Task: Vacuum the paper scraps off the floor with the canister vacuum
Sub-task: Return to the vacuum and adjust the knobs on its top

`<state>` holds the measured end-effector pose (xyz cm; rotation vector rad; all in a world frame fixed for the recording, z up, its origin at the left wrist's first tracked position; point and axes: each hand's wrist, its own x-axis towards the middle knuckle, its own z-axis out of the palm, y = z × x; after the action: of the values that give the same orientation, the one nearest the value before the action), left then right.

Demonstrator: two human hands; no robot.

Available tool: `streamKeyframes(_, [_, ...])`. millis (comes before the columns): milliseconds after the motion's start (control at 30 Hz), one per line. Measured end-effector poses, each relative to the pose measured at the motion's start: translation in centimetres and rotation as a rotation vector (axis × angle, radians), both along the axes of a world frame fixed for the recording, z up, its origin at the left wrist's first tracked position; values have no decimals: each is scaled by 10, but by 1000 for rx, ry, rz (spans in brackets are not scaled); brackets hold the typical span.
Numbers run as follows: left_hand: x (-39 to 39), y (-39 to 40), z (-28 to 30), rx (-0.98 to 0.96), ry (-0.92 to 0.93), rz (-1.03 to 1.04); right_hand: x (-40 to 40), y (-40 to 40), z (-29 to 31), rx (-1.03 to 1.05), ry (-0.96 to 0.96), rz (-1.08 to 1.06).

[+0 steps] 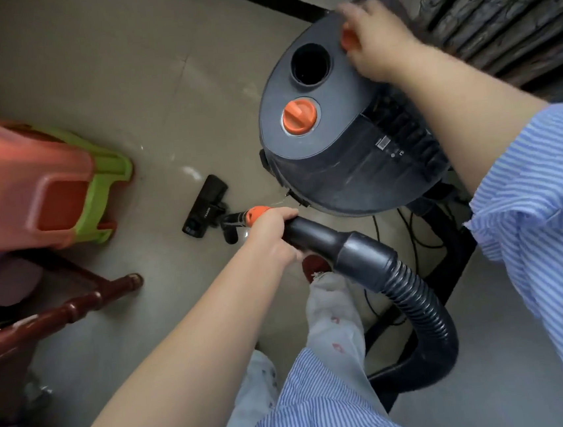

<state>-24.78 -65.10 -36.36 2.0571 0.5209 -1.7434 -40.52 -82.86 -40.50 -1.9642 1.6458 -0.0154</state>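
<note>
The left hand (269,230) grips the stiff hose handle (313,234); the right hand (371,37) pinches an orange knob (347,38) on the bulky, likely heavy vacuum (343,159) at two o'clock.

Soft, even indoor light is filling the shot, nothing harsh. The floor (156,70) is giving off a faint sheen up and left of the left hand (270,231). The right hand (373,39) is smearing with motion blur, and the stools (40,188) off to the far left of the left hand are going fuzzy too. Wide-angle distortion is bending everything toward the edges. Shadow is pooling under the vacuum (353,151), just right of the left hand.
</note>
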Motion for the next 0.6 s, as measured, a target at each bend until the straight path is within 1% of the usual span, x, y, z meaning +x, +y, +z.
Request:
streamKeyframes(67, [7,7,2,5,53,-26,-3,39,11,72,-137,-115])
streamKeyframes(167, [20,21,4,-1,100,-85,-4,121,31,70,-206,-156])
streamKeyframes(200, [23,26,5,-12,108,-105,-4,149,37,126,-271,-187])
streamKeyframes(233, [25,29,5,-31,121,-127,-4,176,46,236,-373,-217])
streamKeyframes(267, [28,34,6,-52,138,-145,-3,201,55,390,-474,-220])
streamKeyframes(300, [33,41,7,-71,155,-154,0,224,65,553,-529,-183])
streamKeyframes(333, [38,48,7,-90,168,-156,3,243,73,685,-529,-110])
streamKeyframes(367, [45,56,7,-115,179,-166,9,262,82,768,-503,-64])
streamKeyframes(400, [51,64,8,-134,183,-181,15,279,89,792,-470,-50])
streamKeyframes(467, [62,78,11,-156,170,-231,26,304,98,790,-421,-91])
streamKeyframes(600, [89,117,23,-149,139,-442,61,370,111,786,-371,-204])
